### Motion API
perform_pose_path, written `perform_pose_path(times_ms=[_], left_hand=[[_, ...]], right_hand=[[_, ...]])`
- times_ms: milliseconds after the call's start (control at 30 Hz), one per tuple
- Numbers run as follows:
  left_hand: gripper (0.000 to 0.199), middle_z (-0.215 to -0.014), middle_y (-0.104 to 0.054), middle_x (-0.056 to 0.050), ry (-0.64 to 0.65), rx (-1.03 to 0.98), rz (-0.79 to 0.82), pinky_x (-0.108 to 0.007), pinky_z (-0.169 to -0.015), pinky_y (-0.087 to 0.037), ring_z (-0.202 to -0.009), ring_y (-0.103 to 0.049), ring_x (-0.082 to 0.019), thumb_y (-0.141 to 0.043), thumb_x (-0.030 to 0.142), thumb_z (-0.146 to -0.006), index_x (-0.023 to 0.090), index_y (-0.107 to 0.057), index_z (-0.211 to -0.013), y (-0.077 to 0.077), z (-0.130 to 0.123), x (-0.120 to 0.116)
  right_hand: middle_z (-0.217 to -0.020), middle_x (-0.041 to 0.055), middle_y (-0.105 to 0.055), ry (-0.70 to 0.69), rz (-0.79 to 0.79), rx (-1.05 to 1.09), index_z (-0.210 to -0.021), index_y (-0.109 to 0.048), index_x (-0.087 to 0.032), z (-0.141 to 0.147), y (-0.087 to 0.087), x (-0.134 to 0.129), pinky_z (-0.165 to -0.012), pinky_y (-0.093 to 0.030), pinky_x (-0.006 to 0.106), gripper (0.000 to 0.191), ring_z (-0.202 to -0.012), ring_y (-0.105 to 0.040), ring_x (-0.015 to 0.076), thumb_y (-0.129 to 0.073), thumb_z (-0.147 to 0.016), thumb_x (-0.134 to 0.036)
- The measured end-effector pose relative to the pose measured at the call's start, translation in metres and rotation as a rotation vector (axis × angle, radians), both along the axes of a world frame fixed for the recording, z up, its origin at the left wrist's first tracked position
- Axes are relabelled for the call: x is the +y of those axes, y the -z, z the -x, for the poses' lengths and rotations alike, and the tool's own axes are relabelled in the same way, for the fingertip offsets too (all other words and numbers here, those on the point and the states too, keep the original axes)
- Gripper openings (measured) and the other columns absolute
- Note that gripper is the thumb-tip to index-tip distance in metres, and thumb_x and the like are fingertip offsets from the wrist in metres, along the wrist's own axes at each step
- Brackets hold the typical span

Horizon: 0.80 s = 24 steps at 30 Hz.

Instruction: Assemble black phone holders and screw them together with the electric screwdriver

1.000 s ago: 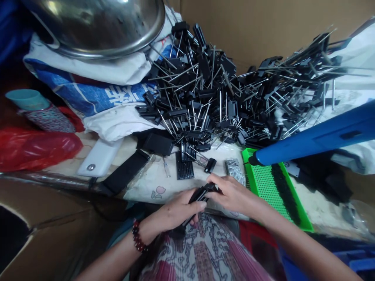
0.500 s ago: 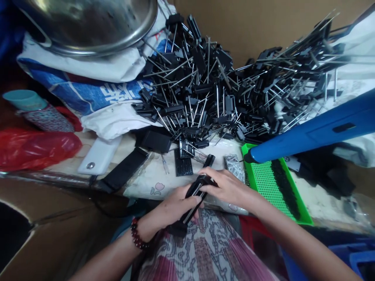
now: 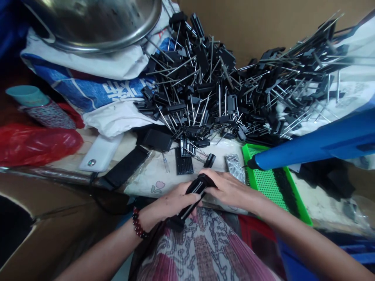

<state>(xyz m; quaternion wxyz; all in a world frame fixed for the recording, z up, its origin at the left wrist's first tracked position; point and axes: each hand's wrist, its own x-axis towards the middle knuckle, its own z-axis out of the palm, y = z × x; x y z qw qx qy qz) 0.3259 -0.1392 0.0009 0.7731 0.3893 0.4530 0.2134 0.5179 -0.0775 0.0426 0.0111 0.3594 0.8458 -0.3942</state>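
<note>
Both my hands meet over the front edge of the table, in front of my lap. My left hand [image 3: 172, 203], with a dark red bead bracelet at the wrist, is shut around a long black plastic strip with metal pins [image 3: 195, 191]. My right hand [image 3: 231, 190] grips the strip's upper end from the other side. The strip's lower end sticks out below my left hand. A small black piece with pins [image 3: 209, 160] lies just beyond my fingers. A big heap of similar black pinned pieces [image 3: 199, 93] rises behind it.
Black comb-like strips [image 3: 184, 164] and a bag of metal parts [image 3: 234, 166] lie near my hands. To the right are a green perforated tray [image 3: 263, 183] and a blue tube [image 3: 316, 146] above it. A steel bowl [image 3: 90, 19] sits on white sacks at the back left.
The black strip has turned in my hands, from a low slant to a steeper one, and my hands have closed in around it. The camera view has shifted slightly.
</note>
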Motion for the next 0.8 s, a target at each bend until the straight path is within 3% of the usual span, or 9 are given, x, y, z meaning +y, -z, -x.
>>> perform_pose_path(times_ms=[167,267,400,500,667,733,800], left_hand=[[0.021,-0.063,-0.065,-0.003,0.002,-0.026,0.000,-0.024,-0.052,-0.047,-0.055,-0.061,-0.015,-0.056,0.035,-0.082,0.015,-0.062,-0.086,-0.003,0.000,0.000],[0.019,-0.063,-0.064,-0.002,-0.052,-0.038,0.034,-0.024,-0.050,-0.047,-0.052,-0.059,-0.014,-0.061,0.033,-0.078,0.016,-0.061,-0.086,-0.005,-0.004,-0.002],[0.026,-0.063,-0.065,-0.002,-0.108,-0.124,0.104,-0.024,-0.052,-0.048,-0.052,-0.060,-0.013,-0.066,0.037,-0.076,0.015,-0.059,-0.089,0.003,-0.008,-0.007],[0.034,-0.068,-0.068,-0.004,-0.213,-0.166,0.092,-0.026,-0.055,-0.051,-0.056,-0.063,-0.015,-0.066,0.042,-0.077,0.015,-0.057,-0.097,0.010,-0.008,-0.008],[0.038,-0.067,-0.068,-0.004,-0.350,-0.216,0.068,-0.025,-0.052,-0.050,-0.057,-0.063,-0.016,-0.067,0.042,-0.078,0.015,-0.056,-0.103,0.012,-0.004,-0.005],[0.039,-0.068,-0.069,-0.004,-0.379,-0.223,0.070,-0.024,-0.051,-0.049,-0.057,-0.063,-0.016,-0.068,0.043,-0.078,0.015,-0.057,-0.104,0.012,-0.001,-0.004],[0.039,-0.066,-0.068,-0.004,-0.415,-0.222,0.106,-0.023,-0.048,-0.048,-0.055,-0.062,-0.016,-0.069,0.044,-0.077,0.014,-0.059,-0.101,0.011,0.002,-0.003]], right_hand=[[-0.086,0.0015,-0.062,0.009,-0.006,-0.038,-0.108,-0.049,-0.024,0.002,0.001,0.002,-0.063,-0.040,0.028,0.021,-0.077,-0.060,0.0195,-0.048,-0.088,-0.021],[-0.087,0.0018,-0.064,-0.013,0.014,-0.030,-0.115,-0.050,-0.023,0.002,0.003,0.008,-0.064,-0.041,0.028,0.030,-0.077,-0.061,0.0201,-0.054,-0.085,-0.023],[-0.089,0.0024,-0.066,-0.043,0.016,-0.054,-0.118,-0.052,-0.023,0.005,0.001,0.015,-0.064,-0.044,0.029,0.036,-0.077,-0.061,0.0205,-0.060,-0.083,-0.024],[-0.098,0.0040,-0.067,-0.010,0.012,0.000,-0.119,-0.053,-0.023,0.009,0.001,0.015,-0.072,-0.048,0.032,0.032,-0.084,-0.063,0.0206,-0.055,-0.087,-0.023],[-0.117,0.0119,-0.064,0.081,-0.055,0.093,-0.132,-0.047,-0.019,0.015,0.012,0.021,-0.087,-0.049,0.041,0.044,-0.101,-0.063,0.0257,-0.052,-0.088,-0.023],[-0.115,0.0125,-0.065,0.126,-0.085,0.148,-0.129,-0.050,-0.019,0.021,0.009,0.027,-0.086,-0.050,0.043,0.043,-0.099,-0.063,0.0261,-0.055,-0.086,-0.026],[-0.106,0.0105,-0.067,0.198,-0.032,0.303,-0.122,-0.055,-0.020,0.029,-0.007,0.031,-0.081,-0.052,0.042,0.039,-0.091,-0.065,0.0240,-0.055,-0.086,-0.034]])
